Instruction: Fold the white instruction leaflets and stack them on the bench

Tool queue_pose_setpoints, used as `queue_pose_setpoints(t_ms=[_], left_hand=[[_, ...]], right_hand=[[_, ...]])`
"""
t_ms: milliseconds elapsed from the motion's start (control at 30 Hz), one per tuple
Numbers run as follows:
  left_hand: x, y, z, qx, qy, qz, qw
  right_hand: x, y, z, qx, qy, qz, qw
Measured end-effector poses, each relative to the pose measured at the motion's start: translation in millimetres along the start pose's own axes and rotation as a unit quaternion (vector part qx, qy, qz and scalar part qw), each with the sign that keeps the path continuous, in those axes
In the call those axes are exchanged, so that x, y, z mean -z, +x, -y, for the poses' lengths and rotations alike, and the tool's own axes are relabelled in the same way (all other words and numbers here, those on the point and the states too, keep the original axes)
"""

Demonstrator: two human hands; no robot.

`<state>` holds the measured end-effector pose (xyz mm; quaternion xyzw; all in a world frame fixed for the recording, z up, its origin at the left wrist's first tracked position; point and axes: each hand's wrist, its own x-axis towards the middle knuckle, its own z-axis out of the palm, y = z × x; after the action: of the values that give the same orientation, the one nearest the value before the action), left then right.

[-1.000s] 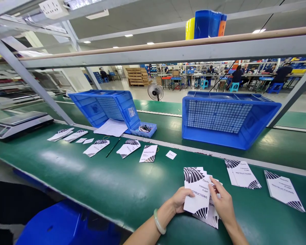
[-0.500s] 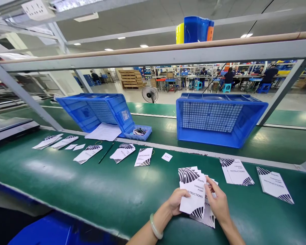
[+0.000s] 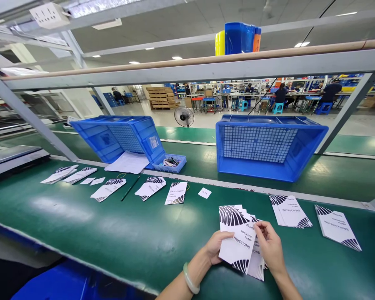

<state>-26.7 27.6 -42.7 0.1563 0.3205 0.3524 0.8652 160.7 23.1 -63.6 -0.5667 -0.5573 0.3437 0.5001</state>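
Observation:
A fanned stack of white instruction booklets [image 3: 237,246] with black striped corners is gripped at its left side by my left hand [image 3: 217,246], thumb across the front cover. On the stack's right edge, my right hand [image 3: 269,246] pinches the upper corner of the front booklet between thumb and fingers. More booklets show partly behind the front one, their covers mostly hidden. To the right on the green table lie one fanned pile of booklets [image 3: 290,211] and a squared pile [image 3: 337,227]. A small white paper slip [image 3: 204,192] lies beyond my left hand.
Several more booklet piles [image 3: 150,187] lie along the left of the green table [image 3: 118,233], with a dark pen [image 3: 130,188] among them. Two tilted blue crates [image 3: 253,168] stand behind, beside a small blue tray [image 3: 171,164] of odds and ends. A metal frame bar [image 3: 187,73] crosses above.
The front booklet has shifted slightly right and turned a little. My right fingers have curled tighter at its upper right corner, while my left hand keeps its hold.

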Motion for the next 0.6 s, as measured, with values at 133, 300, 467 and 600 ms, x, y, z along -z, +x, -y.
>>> queue_pose_setpoints(t_ms=[133, 300, 467, 600], left_hand=[[3.6, -1, -7, -0.033, -0.046, 0.053, 0.997], [9.1, -6, -25, -0.072, -0.097, 0.076, 0.990], [7.3, -14, -39, -0.123, -0.096, 0.194, 0.968], [6.9, -11, -31, -0.090, -0.087, 0.158, 0.979]], right_hand=[[11, 11, -2, -0.077, 0.118, -0.022, 0.990], [28, 22, -7, -0.130, 0.208, -0.061, 0.968], [35, 22, -15, -0.128, 0.079, -0.047, 0.988], [27, 18, -13, -0.059, -0.093, -0.069, 0.992]])
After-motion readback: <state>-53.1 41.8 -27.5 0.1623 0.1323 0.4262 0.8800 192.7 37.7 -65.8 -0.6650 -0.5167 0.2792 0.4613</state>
